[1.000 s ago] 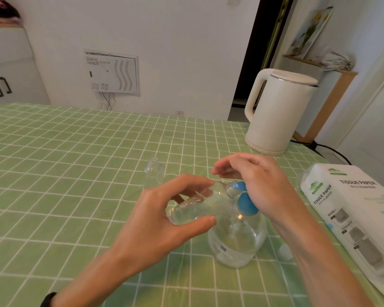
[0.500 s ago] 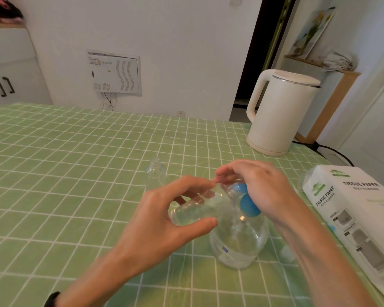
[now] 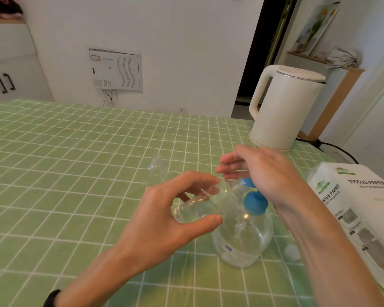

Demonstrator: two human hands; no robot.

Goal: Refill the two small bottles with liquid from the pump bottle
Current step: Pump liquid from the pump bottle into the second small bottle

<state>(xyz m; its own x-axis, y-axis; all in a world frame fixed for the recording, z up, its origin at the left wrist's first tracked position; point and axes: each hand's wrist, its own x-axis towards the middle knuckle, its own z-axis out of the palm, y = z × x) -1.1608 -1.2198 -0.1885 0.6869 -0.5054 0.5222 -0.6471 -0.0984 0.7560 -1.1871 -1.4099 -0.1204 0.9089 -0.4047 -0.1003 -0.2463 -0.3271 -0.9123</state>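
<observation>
Fingers of the right hand [image 3: 259,173] have straightened above the blue pump [image 3: 255,203], grip spread; the left hand [image 3: 164,218] pinches the tilted small bottle [image 3: 202,207] at the pump bottle's [image 3: 242,244] 10 o'clock. If its mouth slips, liquid likely spills onto the counter [image 3: 75,173].

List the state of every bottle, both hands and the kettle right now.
Held small bottle, tipped sideways in left hand grip, mouth at pump spout.
Other small bottle, upright on table, untouched.
Pump bottle, upright, right hand on its pump.
Kettle, upright, lid shut.
White cap, loose on table.
</observation>
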